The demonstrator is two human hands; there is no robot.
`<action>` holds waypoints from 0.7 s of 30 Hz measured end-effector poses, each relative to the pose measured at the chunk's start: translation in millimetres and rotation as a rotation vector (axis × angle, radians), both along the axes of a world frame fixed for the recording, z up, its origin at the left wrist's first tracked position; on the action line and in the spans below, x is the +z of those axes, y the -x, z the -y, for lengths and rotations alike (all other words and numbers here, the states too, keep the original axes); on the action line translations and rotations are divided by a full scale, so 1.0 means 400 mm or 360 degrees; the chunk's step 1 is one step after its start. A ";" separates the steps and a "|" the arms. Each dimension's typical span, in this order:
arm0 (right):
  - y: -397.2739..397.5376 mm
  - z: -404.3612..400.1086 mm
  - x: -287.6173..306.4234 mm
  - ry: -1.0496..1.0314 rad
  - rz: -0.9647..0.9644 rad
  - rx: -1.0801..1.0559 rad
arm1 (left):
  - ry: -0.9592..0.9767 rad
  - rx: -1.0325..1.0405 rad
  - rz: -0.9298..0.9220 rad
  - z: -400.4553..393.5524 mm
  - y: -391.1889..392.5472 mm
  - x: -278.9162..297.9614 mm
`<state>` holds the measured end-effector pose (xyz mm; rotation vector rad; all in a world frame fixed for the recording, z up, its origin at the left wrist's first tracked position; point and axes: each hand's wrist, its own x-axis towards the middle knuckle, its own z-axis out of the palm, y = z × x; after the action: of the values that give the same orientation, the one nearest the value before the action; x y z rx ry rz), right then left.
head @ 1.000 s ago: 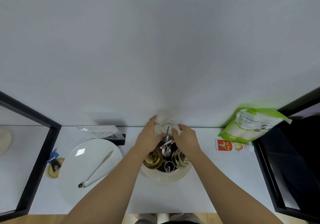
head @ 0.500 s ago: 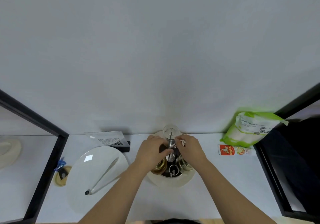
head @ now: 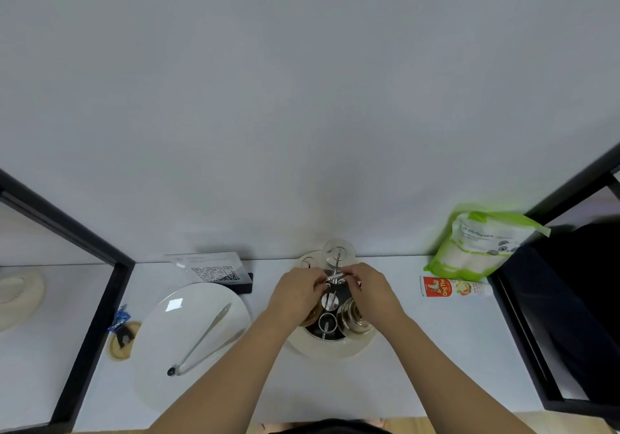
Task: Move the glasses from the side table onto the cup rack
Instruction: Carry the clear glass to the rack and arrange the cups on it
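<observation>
both arms reach forward — left grip (head: 297, 291) and right grip (head: 367, 287) curled, fingertips nearly meeting.

Tongs (head: 204, 341) lie on a white plate (head: 161, 360); green bag (head: 476, 246) right.

A plain pale grey wall (head: 308, 98) fills the upper view and meets the back edge of a white table (head: 436, 349). Black frames stand at the left (head: 97, 316) and right (head: 523, 333) ends of the table. A strip of wooden floor (head: 419, 428) shows below its front edge. Lighting is even and soft.
</observation>
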<state>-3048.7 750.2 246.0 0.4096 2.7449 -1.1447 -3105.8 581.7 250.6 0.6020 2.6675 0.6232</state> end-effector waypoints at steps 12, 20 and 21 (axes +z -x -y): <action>-0.015 -0.002 -0.023 -0.0147 -0.0047 -0.0008 | -0.0002 0.0057 -0.0011 -0.005 0.002 0.010; -0.021 -0.005 -0.014 -0.0132 -0.0011 0.0030 | -0.0033 0.0066 0.0035 -0.007 -0.004 0.013; -0.024 -0.006 -0.005 -0.0135 0.0016 0.0043 | -0.0058 0.0076 0.0062 -0.005 -0.007 0.017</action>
<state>-3039.0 752.8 243.8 0.3862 2.7885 -1.0197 -3103.0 583.5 257.4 0.5316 2.6467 0.6913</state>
